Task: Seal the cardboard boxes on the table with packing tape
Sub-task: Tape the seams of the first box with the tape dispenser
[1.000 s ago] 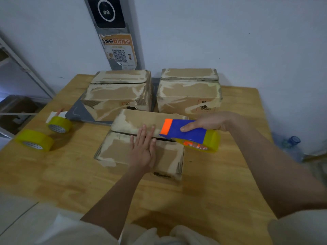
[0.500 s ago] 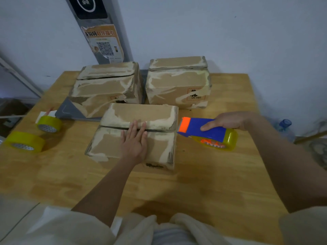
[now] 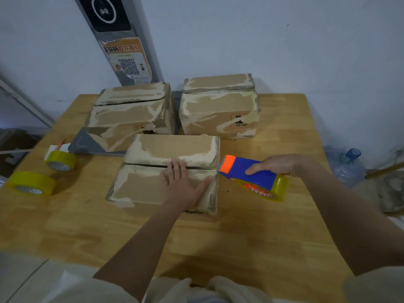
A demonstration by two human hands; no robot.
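Note:
A worn cardboard box (image 3: pixel 153 184) lies at the middle of the wooden table (image 3: pixel 218 237), its two top flaps meeting at a dark seam. My left hand (image 3: pixel 182 184) presses flat on the near flap, fingers spread and reaching the seam. My right hand (image 3: pixel 275 166) grips a blue tape dispenser (image 3: pixel 251 174) with an orange tip and a yellow tape roll. The orange tip touches the box's right end at the seam. Two more boxes stand behind: one at the back left (image 3: pixel 131 112), one at the back right (image 3: pixel 218 106).
Two spare yellow tape rolls (image 3: pixel 61 160) (image 3: pixel 31 183) lie at the table's left edge beside a small white carton (image 3: pixel 54 149). A grey sheet (image 3: pixel 87 143) lies under the back left box. A water bottle (image 3: pixel 349 165) stands on the floor at right. A wall runs behind.
The dispenser moved off the box top to the right and now has its tip back against the box's right end. My left hand shifted right along the near flap, thumb spread.

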